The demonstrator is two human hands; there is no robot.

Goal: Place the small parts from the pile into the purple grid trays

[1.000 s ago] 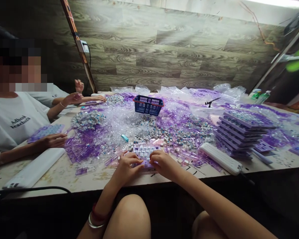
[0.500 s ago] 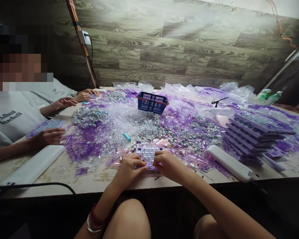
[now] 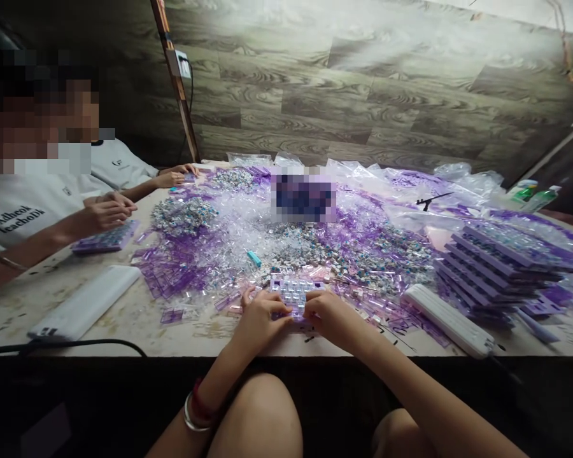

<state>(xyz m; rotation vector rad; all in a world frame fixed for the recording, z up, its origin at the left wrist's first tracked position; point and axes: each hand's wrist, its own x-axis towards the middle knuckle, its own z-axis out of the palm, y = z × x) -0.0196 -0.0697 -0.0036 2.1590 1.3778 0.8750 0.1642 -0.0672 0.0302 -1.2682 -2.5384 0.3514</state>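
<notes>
A small purple board with rows of clear pieces (image 3: 293, 291) lies near the table's front edge. My left hand (image 3: 262, 318) is at its left front corner, thumb and fingers pinched at the rim. On the other side, my right hand (image 3: 328, 315) has its fingers curled down onto the right front part of the board. Whatever small piece may be between those fingertips is hidden. Just behind the board spreads a heap of small white and blue parts (image 3: 286, 251), and a turquoise piece (image 3: 254, 257) lies on the pile.
Purple boards (image 3: 487, 267) are stacked at the right, beside a white power strip (image 3: 449, 321). A long white case (image 3: 86, 302) lies at the left. Two people sit at the left, one with hands (image 3: 107, 212) above another board (image 3: 106, 238). A blurred dark container (image 3: 303, 196) stands behind.
The whole view has shifted, so the table sits further right. The nearer person's hands have come together above their board. My hands have kept their places at the board.
</notes>
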